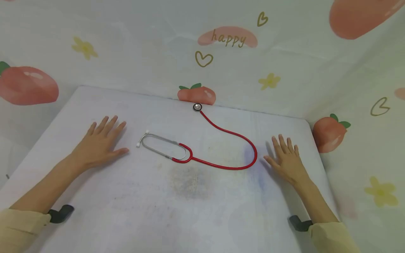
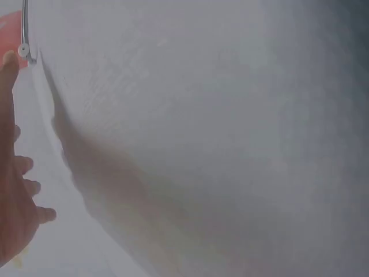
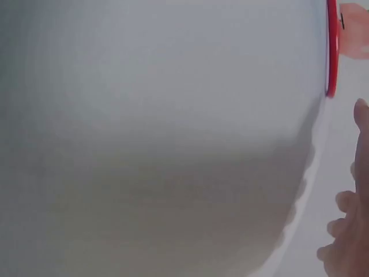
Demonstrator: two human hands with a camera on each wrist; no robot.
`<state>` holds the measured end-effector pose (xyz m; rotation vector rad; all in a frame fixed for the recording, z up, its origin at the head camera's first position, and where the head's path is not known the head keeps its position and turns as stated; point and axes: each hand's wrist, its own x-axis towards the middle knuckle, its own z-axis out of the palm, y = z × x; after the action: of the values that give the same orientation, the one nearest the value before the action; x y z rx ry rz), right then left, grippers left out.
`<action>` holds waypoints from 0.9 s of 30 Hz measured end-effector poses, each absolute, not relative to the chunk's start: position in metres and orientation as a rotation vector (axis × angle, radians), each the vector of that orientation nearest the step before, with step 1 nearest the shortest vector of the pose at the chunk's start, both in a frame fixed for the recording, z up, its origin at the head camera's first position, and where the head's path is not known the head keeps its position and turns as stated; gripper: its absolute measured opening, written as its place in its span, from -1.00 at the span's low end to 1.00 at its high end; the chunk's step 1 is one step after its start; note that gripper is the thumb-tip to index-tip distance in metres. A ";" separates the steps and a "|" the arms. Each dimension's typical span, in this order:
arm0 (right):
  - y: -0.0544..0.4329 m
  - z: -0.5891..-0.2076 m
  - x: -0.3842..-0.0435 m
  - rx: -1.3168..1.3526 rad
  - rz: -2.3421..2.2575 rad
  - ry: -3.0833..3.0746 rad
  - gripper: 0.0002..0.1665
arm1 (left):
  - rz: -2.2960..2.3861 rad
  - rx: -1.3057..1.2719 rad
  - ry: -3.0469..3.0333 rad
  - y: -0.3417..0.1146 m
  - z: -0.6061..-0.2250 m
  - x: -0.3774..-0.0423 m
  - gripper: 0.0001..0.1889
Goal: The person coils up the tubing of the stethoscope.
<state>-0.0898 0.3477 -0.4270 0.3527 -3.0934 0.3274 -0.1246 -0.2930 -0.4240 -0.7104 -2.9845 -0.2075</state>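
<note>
A stethoscope [image 1: 232, 168] with red tubing lies on the white tabletop [image 1: 152, 211]. Its metal ear tubes and white eartips point left, and its round chest piece [image 1: 197, 107] lies at the table's back edge. To the left of the eartips, my left hand [image 1: 101, 142] is held palm down with fingers spread, holding nothing. My right hand [image 1: 288, 161] is to the right of the tubing's bend, fingers extended and apart from it. In the left wrist view, an eartip [image 2: 23, 51] shows near the thumb; the right wrist view shows part of the red tubing [image 3: 332, 52].
A cloth backdrop [image 1: 152, 45] printed with peaches, flowers and hearts hangs behind the table and along its right side. Grey and bluish stains [image 1: 190, 181] mark the tabletop. Dark wrist mounts [image 1: 61, 214] stick out at both sleeve cuffs.
</note>
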 end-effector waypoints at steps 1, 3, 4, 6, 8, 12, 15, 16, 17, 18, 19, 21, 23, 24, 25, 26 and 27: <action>0.346 -0.427 -0.090 0.362 0.328 -3.084 0.00 | -0.214 -0.734 -2.970 -0.292 -0.424 -0.125 -0.02; 0.343 -0.427 -0.090 0.381 0.331 -3.065 0.00 | -0.213 -0.796 -2.924 -0.289 -0.425 -0.126 -0.02; 0.342 -0.427 -0.090 0.392 0.340 -3.054 0.00 | -0.217 -0.827 -2.903 -0.288 -0.426 -0.127 -0.03; 0.337 -0.427 -0.092 0.424 0.345 -3.036 -0.01 | -0.222 -0.886 -2.867 -0.283 -0.428 -0.130 -0.04; 0.332 -0.426 -0.093 0.457 0.347 -3.024 -0.01 | -0.234 -0.932 -2.840 -0.277 -0.429 -0.132 -0.04; 0.320 -0.425 -0.095 0.513 0.349 -2.980 0.00 | -0.272 -0.998 -2.825 -0.265 -0.429 -0.138 -0.05; 0.312 -0.425 -0.096 0.564 0.336 -2.927 -0.02 | -0.281 -1.074 -2.787 -0.256 -0.429 -0.143 -0.05; 0.310 -0.425 -0.096 0.584 0.328 -2.911 -0.02 | -0.283 -1.103 -2.768 -0.253 -0.429 -0.144 -0.06; 0.308 -0.424 -0.096 0.603 0.320 -2.898 -0.03 | -0.288 -1.132 -2.750 -0.251 -0.429 -0.146 -0.07; 0.305 -0.424 -0.096 0.619 0.314 -2.888 -0.04 | -0.292 -1.159 -2.730 -0.248 -0.428 -0.147 -0.07; 0.303 -0.424 -0.096 0.634 0.308 -2.879 -0.05 | -0.299 -1.184 -2.709 -0.246 -0.428 -0.148 -0.09; 0.299 -0.423 -0.095 0.655 0.304 -2.871 -0.05 | -0.315 -1.221 -2.684 -0.242 -0.427 -0.151 -0.10; 0.295 -0.423 -0.095 0.676 0.307 -2.869 -0.04 | -0.329 -1.251 -2.668 -0.237 -0.426 -0.152 -0.12; 0.293 -0.422 -0.095 0.687 0.309 -2.869 -0.04 | -0.332 -1.263 -2.665 -0.235 -0.425 -0.152 -0.12; 0.291 -0.422 -0.094 0.700 0.311 -2.867 -0.04 | -0.344 -1.274 -2.664 -0.233 -0.425 -0.153 -0.12; 0.289 -0.422 -0.093 0.710 0.315 -2.867 -0.03 | -0.354 -1.286 -2.664 -0.231 -0.425 -0.153 -0.12; 0.287 -0.422 -0.093 0.721 0.321 -2.864 -0.03 | -0.362 -1.298 -2.663 -0.230 -0.425 -0.154 -0.13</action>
<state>-0.0930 0.2867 -0.4223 0.7213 -2.8636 0.3211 -0.1539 -0.2297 -0.4249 -1.2976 -2.6632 -0.3617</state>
